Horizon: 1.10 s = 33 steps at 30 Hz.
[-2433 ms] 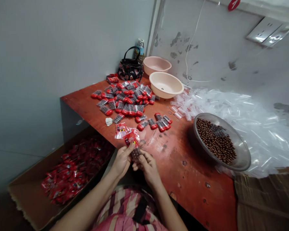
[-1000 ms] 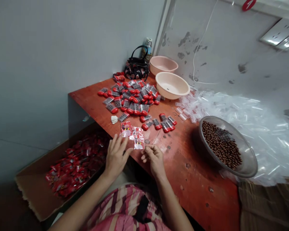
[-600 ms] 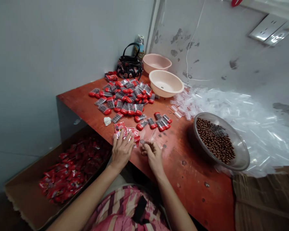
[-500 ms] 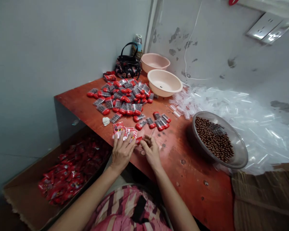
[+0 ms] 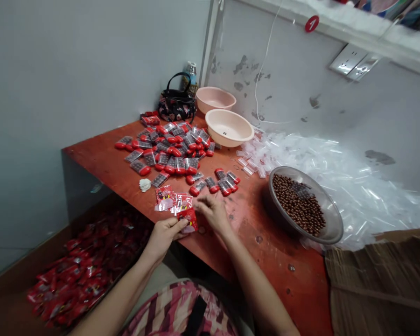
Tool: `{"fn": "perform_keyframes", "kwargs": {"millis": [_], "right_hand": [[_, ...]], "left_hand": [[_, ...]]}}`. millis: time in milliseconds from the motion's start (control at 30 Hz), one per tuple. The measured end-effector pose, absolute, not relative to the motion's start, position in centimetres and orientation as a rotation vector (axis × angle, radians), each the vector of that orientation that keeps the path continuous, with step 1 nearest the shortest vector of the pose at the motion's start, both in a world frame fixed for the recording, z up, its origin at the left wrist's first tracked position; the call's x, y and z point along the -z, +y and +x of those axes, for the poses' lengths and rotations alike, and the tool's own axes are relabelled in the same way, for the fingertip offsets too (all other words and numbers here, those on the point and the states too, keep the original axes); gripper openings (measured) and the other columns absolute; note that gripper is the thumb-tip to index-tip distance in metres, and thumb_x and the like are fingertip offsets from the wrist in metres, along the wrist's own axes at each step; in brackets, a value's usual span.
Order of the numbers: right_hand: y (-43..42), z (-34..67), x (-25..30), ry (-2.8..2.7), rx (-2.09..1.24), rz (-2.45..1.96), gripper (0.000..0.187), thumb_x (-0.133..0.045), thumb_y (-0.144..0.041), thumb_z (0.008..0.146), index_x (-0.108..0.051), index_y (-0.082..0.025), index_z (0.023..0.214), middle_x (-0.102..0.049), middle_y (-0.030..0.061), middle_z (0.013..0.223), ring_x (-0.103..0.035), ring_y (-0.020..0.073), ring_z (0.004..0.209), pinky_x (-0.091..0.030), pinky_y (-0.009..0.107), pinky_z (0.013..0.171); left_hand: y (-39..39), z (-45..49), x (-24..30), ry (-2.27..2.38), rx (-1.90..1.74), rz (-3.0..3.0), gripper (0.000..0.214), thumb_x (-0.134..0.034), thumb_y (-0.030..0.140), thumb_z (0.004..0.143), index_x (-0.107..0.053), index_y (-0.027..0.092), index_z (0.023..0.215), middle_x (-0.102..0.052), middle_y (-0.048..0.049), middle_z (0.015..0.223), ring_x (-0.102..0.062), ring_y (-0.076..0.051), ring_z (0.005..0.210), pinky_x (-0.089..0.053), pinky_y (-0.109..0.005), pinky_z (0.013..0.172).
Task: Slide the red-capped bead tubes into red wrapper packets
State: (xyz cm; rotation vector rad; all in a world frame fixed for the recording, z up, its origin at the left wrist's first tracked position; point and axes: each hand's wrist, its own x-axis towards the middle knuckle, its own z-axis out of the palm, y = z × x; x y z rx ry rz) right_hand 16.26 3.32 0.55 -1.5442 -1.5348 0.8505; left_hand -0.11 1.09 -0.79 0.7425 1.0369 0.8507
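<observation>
My left hand (image 5: 166,235) grips a small red printed plastic packet (image 5: 188,218) by its left side, thumb on top, near the table's front edge. My right hand (image 5: 213,213) is just to the right of the packet, its fingers loosely bent and apart, with nothing visible in them. Beyond the held packet lies a small stack of similar red packets (image 5: 165,198), flat on the table. Past my right hand are several clear cases with red ends and dark contents (image 5: 225,186). A larger heap of these cases (image 5: 175,149) spreads further back.
A grey bowl of brown balls (image 5: 301,205) stands on the red table (image 5: 252,261), beside a pile of clear plastic cases (image 5: 364,186). Two pale basins (image 5: 227,140) and a black handbag (image 5: 177,107) are at the back. Filled red packets (image 5: 84,266) lie low at left.
My left hand has drawn back from the flat stack and now holds up one red packet. My right hand has shifted slightly, its fingers less curled. The camera view has tilted and turned.
</observation>
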Motion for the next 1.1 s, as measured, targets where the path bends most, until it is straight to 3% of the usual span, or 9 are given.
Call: {"fn": "perform_keyframes", "kwargs": {"millis": [67, 133, 200, 367, 467, 567, 667, 767, 1100], "right_hand": [[5.5, 18.2, -1.3, -1.862, -0.423, -1.687, 0.026, -0.04, -0.021, 0.084, -0.056, -0.02, 0.105, -0.061, 0.0091, 0.104, -0.053, 0.023, 0.095, -0.04, 0.036, 0.081], [7.7, 20.0, -2.0, -2.226, -0.154, -1.713, 0.034, -0.037, -0.014, 0.085, -0.05, -0.02, 0.115, -0.048, 0.0095, 0.125, -0.037, 0.0264, 0.117, -0.029, 0.042, 0.092], [9.3, 21.5, -2.3, -2.51, -0.04, -1.705, 0.038, -0.034, -0.011, 0.085, -0.046, -0.021, 0.12, -0.042, 0.0075, 0.131, -0.029, 0.0271, 0.122, -0.024, 0.043, 0.095], [10.3, 23.1, -2.1, -2.705, 0.036, -1.615, 0.033, -0.033, -0.013, 0.087, -0.048, -0.021, 0.115, -0.05, 0.0059, 0.123, -0.029, 0.0235, 0.121, -0.023, 0.038, 0.095], [8.8, 23.1, -1.8, -2.566, 0.014, -1.616, 0.026, -0.036, -0.017, 0.087, -0.053, -0.017, 0.107, -0.056, 0.0092, 0.112, -0.036, 0.0237, 0.115, -0.024, 0.038, 0.094], [5.5, 21.9, -1.5, -2.169, -0.128, -1.699, 0.026, -0.034, -0.021, 0.087, -0.053, -0.015, 0.103, -0.06, 0.0118, 0.099, -0.051, 0.0235, 0.095, -0.036, 0.036, 0.082], [0.7, 19.3, -1.0, -1.726, -0.563, -1.668, 0.025, -0.034, -0.029, 0.088, -0.055, -0.019, 0.098, -0.061, 0.0049, 0.073, -0.055, 0.018, 0.063, -0.042, 0.029, 0.06], [-3.4, 16.3, -0.5, -1.359, -1.027, -1.538, 0.026, -0.036, -0.035, 0.087, -0.054, -0.021, 0.101, -0.056, -0.0013, 0.057, -0.05, 0.013, 0.043, -0.039, 0.023, 0.042], [-4.7, 14.3, -0.1, -1.225, -1.052, -1.482, 0.02, -0.042, -0.034, 0.084, -0.057, -0.022, 0.092, -0.055, -0.0017, 0.06, -0.048, 0.0103, 0.043, -0.039, 0.021, 0.043]], "left_hand": [[1.0, -0.1, 0.7, 1.054, -0.912, 0.697, 0.021, -0.071, 0.027, 0.058, -0.062, 0.01, 0.051, -0.062, -0.0054, 0.053, -0.059, -0.015, 0.053, -0.05, -0.025, 0.056], [1.0, -0.2, 0.7, 1.057, -0.96, 0.628, 0.02, -0.072, 0.026, 0.057, -0.062, 0.01, 0.05, -0.061, -0.0052, 0.051, -0.058, -0.013, 0.051, -0.049, -0.022, 0.054], [1.0, -0.5, 0.7, 1.052, -0.971, 0.555, 0.019, -0.073, 0.025, 0.056, -0.063, 0.009, 0.053, -0.063, -0.0065, 0.053, -0.059, -0.013, 0.051, -0.049, -0.021, 0.054], [1.4, -1.0, 0.8, 0.996, -0.973, 0.382, 0.017, -0.073, 0.02, 0.056, -0.061, 0.009, 0.054, -0.061, -0.0031, 0.052, -0.057, -0.01, 0.049, -0.05, -0.02, 0.051], [1.8, -0.7, 0.9, 0.985, -0.989, 0.276, 0.012, -0.07, 0.015, 0.06, -0.061, 0.009, 0.059, -0.061, -0.0037, 0.055, -0.058, -0.011, 0.05, -0.051, -0.021, 0.051], [2.2, -0.3, 0.9, 0.952, -1.067, 0.156, 0.006, -0.066, 0.012, 0.065, -0.061, 0.01, 0.066, -0.063, -0.0043, 0.061, -0.06, -0.012, 0.054, -0.054, -0.023, 0.054], [2.6, 0.3, 1.0, 0.891, -1.141, 0.068, 0.004, -0.064, 0.011, 0.068, -0.06, 0.011, 0.07, -0.064, -0.0035, 0.065, -0.061, -0.012, 0.059, -0.055, -0.027, 0.061], [2.8, 0.9, 0.9, 0.855, -1.175, 0.009, 0.005, -0.062, 0.01, 0.069, -0.06, 0.012, 0.074, -0.064, -0.0029, 0.068, -0.062, -0.013, 0.063, -0.055, -0.03, 0.065], [1.9, 3.2, -0.6, 0.789, -1.138, 0.061, 0.006, -0.064, 0.012, 0.067, -0.059, 0.012, 0.07, -0.064, -0.0026, 0.065, -0.06, -0.011, 0.058, -0.052, -0.022, 0.058]]}}
